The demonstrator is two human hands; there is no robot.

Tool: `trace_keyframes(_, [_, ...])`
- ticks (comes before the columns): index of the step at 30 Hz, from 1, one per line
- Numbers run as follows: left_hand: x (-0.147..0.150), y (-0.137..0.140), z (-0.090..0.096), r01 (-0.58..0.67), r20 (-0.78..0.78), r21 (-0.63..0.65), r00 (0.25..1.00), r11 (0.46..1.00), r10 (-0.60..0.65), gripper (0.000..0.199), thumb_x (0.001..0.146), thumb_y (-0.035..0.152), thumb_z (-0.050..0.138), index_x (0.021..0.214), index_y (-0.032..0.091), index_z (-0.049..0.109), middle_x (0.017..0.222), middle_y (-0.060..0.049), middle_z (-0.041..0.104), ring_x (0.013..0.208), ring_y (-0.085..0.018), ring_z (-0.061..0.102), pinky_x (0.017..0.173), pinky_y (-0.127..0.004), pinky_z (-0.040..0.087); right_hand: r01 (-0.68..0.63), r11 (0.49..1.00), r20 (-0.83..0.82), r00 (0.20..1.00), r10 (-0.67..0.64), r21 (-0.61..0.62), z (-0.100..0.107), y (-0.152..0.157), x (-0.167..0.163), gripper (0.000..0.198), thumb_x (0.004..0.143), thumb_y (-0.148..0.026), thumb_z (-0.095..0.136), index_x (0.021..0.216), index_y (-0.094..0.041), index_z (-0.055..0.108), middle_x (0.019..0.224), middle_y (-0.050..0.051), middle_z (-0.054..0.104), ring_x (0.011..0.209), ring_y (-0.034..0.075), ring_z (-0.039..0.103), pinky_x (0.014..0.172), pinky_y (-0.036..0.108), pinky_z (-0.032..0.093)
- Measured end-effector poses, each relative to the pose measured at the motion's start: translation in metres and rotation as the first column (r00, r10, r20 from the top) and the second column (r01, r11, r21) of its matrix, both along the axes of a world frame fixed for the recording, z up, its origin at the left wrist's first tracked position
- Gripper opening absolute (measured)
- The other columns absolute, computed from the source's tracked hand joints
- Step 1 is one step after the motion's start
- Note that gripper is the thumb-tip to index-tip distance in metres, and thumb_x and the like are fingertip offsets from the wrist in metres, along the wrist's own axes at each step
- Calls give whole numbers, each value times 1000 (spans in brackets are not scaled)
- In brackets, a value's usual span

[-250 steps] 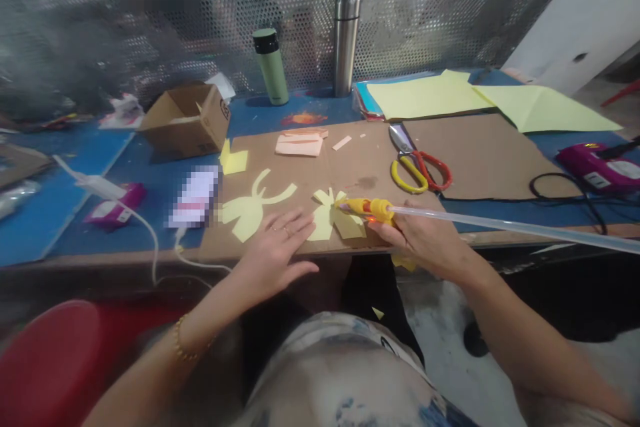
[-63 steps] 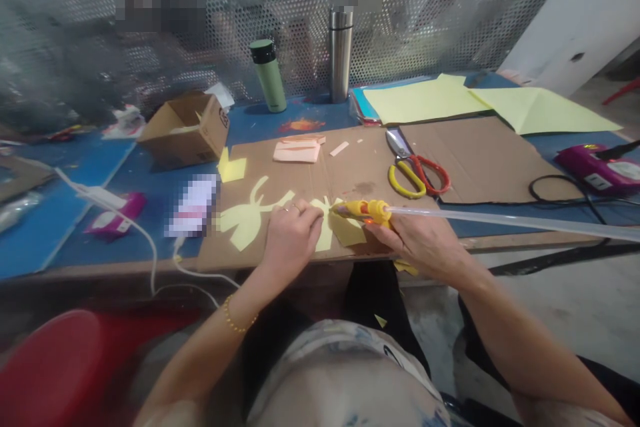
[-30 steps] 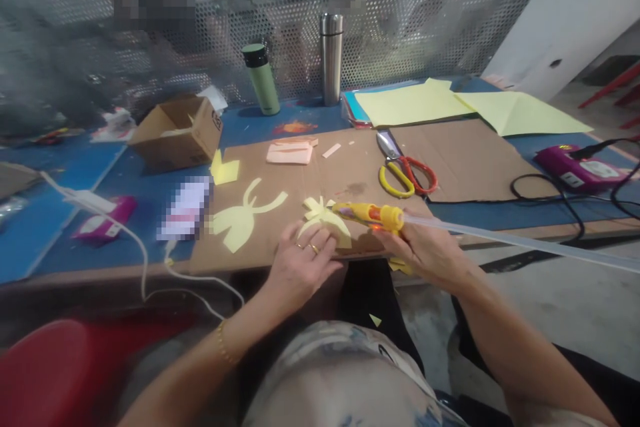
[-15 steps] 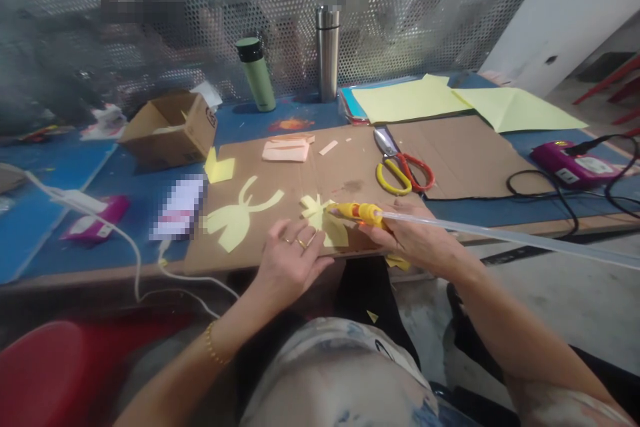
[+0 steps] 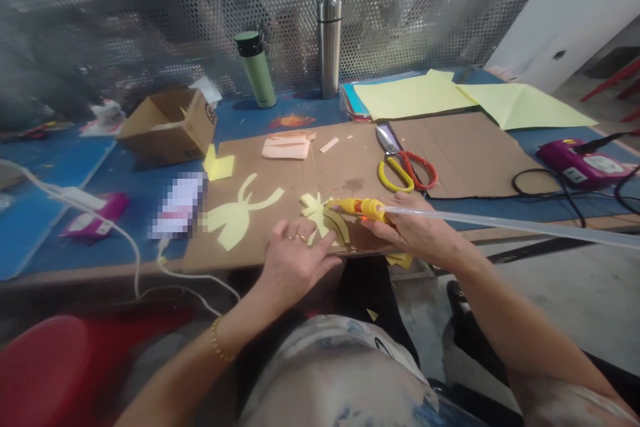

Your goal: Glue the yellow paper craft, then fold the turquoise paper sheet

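Head view, yellow plastic glue gun [image 5: 370,207], splayed paper cutout [image 5: 315,209], flat cardboard [image 5: 300,178].

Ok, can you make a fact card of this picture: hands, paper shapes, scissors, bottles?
Left hand: fingers on a yellow paper cutout
Right hand: holds a yellow glue gun with a clear stick
Gun tip: at that cutout; touching, can't tell
Other cutout: on cardboard, to the left
Scissors: on the cardboard, yellow-and-red handled
Bottles: green bottle and steel bottle, standing at the back
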State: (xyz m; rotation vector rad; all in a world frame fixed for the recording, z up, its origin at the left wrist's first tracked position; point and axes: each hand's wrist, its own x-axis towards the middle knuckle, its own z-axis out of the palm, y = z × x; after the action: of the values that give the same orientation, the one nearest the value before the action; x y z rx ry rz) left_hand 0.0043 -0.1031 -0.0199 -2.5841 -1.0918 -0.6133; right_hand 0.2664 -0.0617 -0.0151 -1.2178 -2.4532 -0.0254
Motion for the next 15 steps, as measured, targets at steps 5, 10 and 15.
trace_keyframes(5, [16,-1,0,6,155,63,988,998,-15,12,100,24,62,104,14,66,101,-11,75,92,-24,69,88,-39,44,-13,1000,5,1000,14,-17,1,0,1,54,110,-51,33,85,-20,70,69,4,63,65,18,50,65,31,33])
trace_keyframes(10, [29,2,2,-47,136,60,990,997,39,37,100,29,60,129,6,59,116,-21,74,104,-30,69,86,-43,44,-63,998,62,996,62,8,-1,0,3,50,110,-41,31,86,-22,72,67,4,60,67,20,48,66,33,31])
trace_keyframes(15, [38,5,7,-76,70,103,995,992,69,16,99,20,56,103,11,68,100,-15,75,91,-27,70,78,-42,41,-23,999,41,999,22,36,-4,0,3,54,111,-44,28,88,-21,71,67,4,60,65,19,46,65,33,28])
